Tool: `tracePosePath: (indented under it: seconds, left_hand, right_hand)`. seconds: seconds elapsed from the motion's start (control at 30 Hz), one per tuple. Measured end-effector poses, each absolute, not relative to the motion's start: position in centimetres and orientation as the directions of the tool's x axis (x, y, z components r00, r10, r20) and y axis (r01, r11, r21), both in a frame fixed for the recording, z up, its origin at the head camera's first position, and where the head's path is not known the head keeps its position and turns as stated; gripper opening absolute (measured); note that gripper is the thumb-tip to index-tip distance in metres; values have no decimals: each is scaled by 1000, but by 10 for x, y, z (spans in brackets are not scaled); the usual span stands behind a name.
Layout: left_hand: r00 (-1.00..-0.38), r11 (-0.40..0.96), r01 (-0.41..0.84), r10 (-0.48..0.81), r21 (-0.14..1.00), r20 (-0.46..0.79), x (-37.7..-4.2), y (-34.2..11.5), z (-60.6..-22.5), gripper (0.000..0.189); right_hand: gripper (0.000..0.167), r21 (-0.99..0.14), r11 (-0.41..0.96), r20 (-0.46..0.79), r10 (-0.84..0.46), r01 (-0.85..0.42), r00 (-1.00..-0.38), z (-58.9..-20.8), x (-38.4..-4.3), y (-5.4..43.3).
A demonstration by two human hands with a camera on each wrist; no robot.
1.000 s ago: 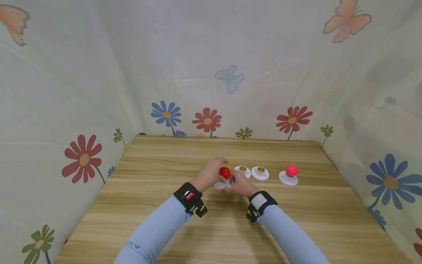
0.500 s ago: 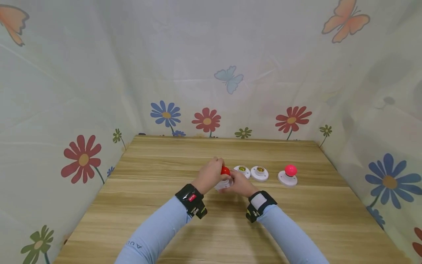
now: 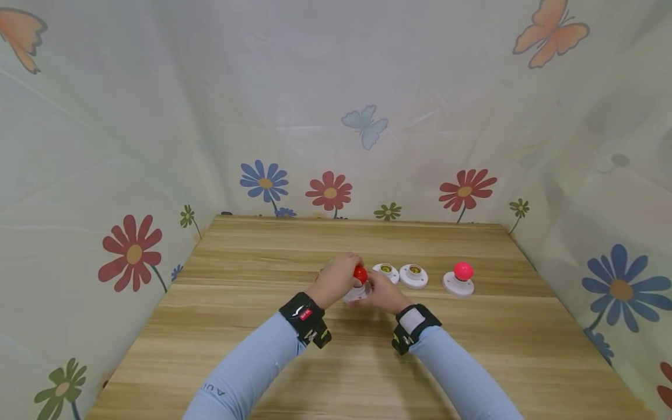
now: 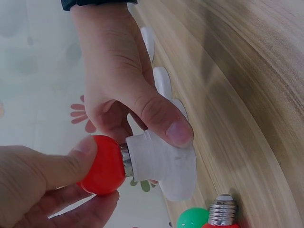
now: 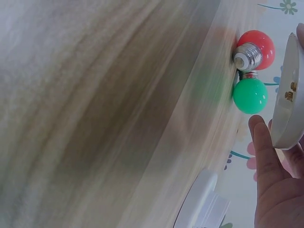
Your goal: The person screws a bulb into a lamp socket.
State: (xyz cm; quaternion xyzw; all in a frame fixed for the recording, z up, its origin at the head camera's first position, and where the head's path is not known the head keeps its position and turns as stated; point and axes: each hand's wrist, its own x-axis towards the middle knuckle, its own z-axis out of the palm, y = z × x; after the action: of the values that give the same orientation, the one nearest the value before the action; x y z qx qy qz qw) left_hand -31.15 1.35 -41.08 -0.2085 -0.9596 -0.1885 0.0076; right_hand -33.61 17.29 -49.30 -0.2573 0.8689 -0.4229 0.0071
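Note:
My left hand (image 3: pixel 335 282) pinches a round red light bulb (image 4: pixel 103 164) between thumb and fingers. The bulb's metal screw base sits partly inside the mouth of a white lamp socket (image 4: pixel 164 164), with some thread showing. My right hand (image 3: pixel 387 294) grips that socket by its round base, fingers behind and thumb along the near side. In the right wrist view the socket base is tilted, its hollow underside and brass terminals facing the camera. On the tabletop beyond lie a green bulb (image 5: pixel 250 96) and a second red bulb (image 5: pixel 261 46), mostly hidden behind my left hand in the head view.
Two white sockets without bulbs, one nearer (image 3: pixel 387 274) and one further right (image 3: pixel 414 277), stand right of my hands on the wooden table (image 3: pixel 294 239). Further right stands a socket (image 3: pixel 458 287) with a pink-red bulb (image 3: pixel 464 270) in it. A flowered curtain (image 3: pixel 294 116) encloses the table.
My left fingers shifted round the red bulb, closing over it and then moving back, with the hand slightly turned. My right hand and the socket stayed nearly in place.

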Motion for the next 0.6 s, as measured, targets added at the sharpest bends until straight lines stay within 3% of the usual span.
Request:
tracePosePath:
  seconds: [0.23, 0.6]
  left_hand:
    - [-926, 835, 372, 361, 406, 107, -313, 11, -416, 60]
    - [-914, 837, 403, 386, 371, 123, -316, 14, -417, 43]
  right_hand:
    - [62, -711, 527, 235, -448, -467, -863, -495, -336, 175]
    - [64, -716, 555, 181, -439, -424, -880, -488, -335, 175]
